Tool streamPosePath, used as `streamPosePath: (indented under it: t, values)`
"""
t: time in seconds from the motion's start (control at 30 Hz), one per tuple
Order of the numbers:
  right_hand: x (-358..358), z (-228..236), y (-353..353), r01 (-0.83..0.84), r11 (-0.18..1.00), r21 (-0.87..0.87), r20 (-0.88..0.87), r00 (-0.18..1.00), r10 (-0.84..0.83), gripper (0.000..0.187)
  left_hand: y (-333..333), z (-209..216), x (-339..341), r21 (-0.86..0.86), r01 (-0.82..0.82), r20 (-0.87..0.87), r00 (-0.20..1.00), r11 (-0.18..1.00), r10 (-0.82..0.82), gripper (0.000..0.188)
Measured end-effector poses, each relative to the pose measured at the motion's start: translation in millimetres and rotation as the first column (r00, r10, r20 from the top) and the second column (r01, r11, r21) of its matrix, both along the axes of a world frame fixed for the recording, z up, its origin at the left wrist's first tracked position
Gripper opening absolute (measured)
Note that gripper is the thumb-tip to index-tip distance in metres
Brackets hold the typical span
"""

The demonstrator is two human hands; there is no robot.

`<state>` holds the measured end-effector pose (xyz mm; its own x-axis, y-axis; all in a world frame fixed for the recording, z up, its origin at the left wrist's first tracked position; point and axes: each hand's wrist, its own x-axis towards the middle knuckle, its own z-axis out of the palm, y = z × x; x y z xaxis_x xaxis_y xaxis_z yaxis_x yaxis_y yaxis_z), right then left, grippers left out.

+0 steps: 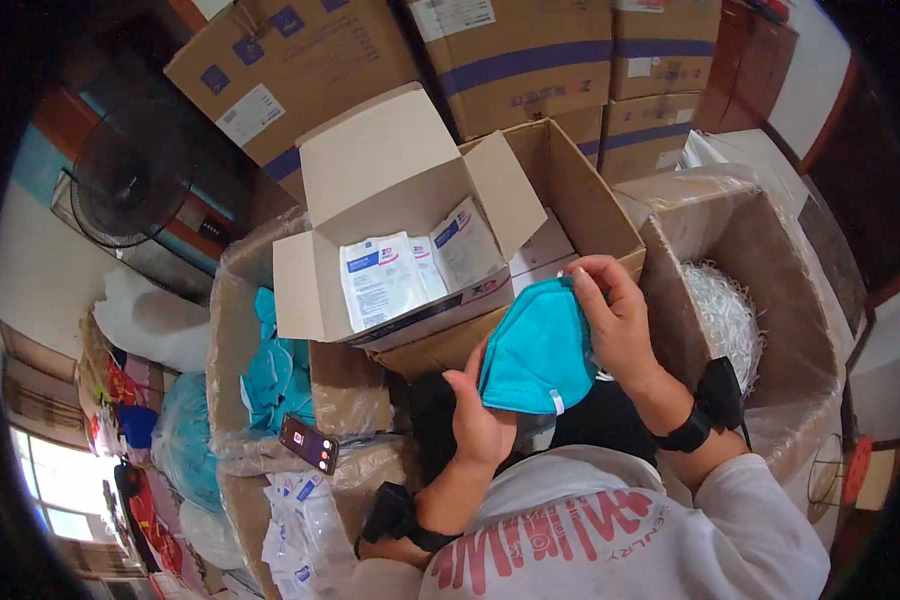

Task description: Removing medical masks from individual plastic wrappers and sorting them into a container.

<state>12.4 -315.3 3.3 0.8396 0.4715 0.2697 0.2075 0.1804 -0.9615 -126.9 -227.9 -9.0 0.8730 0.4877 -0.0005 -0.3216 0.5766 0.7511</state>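
Holding 1 teal mask (538,352): left hand (485,428), right hand (615,318), near open box (370,150) (fan (128,190) leftward)

A packing room: stacked cartons (520,70) from twelve to one o'clock, plastic-lined boxes (348,385) with teal masks (288,385) at nine and white strips (725,315) at three; blurred red cloth (155,515) at eight perhaps hints at a home.

a flat turquoise mask (538,345), white tag (557,402) at its lower edge, hangs tilted from the right fingers (591,298).
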Motion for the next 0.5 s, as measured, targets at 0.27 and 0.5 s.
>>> streamPosePath:
  t: [0.27, 0.5]
  values:
    - [-5.0, 2.1, 6.8, 0.022, 0.994, -0.104, 0.126, 0.992, -0.009, 0.016, 3.4, -15.9, -12.8, 0.113, -0.032, -0.054, 0.998, 0.993, 0.039, 0.054]
    - [-2.5, 1.2, 7.1, -0.089, 0.980, -0.179, 0.071, 0.992, 0.103, 0.017, 9.9, -16.0, -13.7, 0.076, -0.078, -0.156, 0.984, 0.994, 0.089, 0.039]
